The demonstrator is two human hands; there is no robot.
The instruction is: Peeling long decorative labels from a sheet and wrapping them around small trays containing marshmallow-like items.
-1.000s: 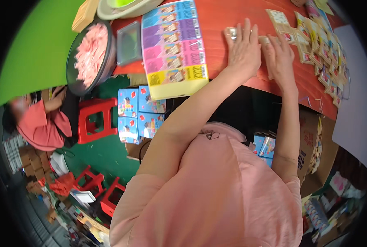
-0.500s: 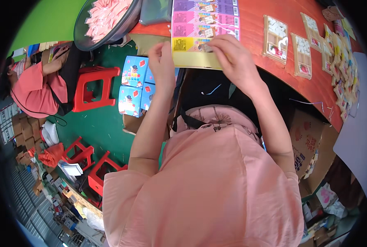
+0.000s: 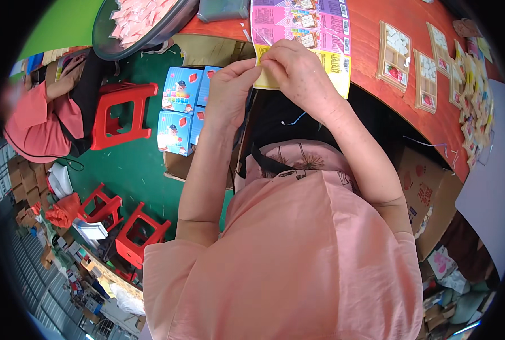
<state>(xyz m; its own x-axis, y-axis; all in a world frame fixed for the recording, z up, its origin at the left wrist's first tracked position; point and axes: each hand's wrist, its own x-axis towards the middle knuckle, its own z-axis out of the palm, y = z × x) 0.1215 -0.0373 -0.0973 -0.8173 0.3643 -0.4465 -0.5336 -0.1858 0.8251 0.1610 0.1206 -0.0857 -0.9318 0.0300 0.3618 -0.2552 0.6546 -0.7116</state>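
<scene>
Both hands meet at the left edge of a printed sheet (image 3: 329, 65) with purple, pink and yellow bands, which lies at the table's near edge. My left hand (image 3: 232, 90) is closed, thumb and forefinger pinching the sheet's left edge by the yellow band. Right beside it, my right hand (image 3: 303, 76) bends over the yellow band, its thumb and fingers pressed together on that same edge. The fingers of my right hand cover part of the sheet, and the exact grip points are partly hidden.
A dark basin (image 3: 145, 37) of pink packets stands far left, beside a grey plastic box (image 3: 223, 8). Trays of white pieces (image 3: 395, 56) and piled packets (image 3: 476, 116) lie right. Blue boxes (image 3: 176, 131) are below left. A co-worker (image 3: 43, 122) sits near a red stool (image 3: 122, 116).
My right hand has moved left across the yellow band to the sheet's left edge, joining my left hand, which has come in to the edge. The whole view has shifted slightly.
</scene>
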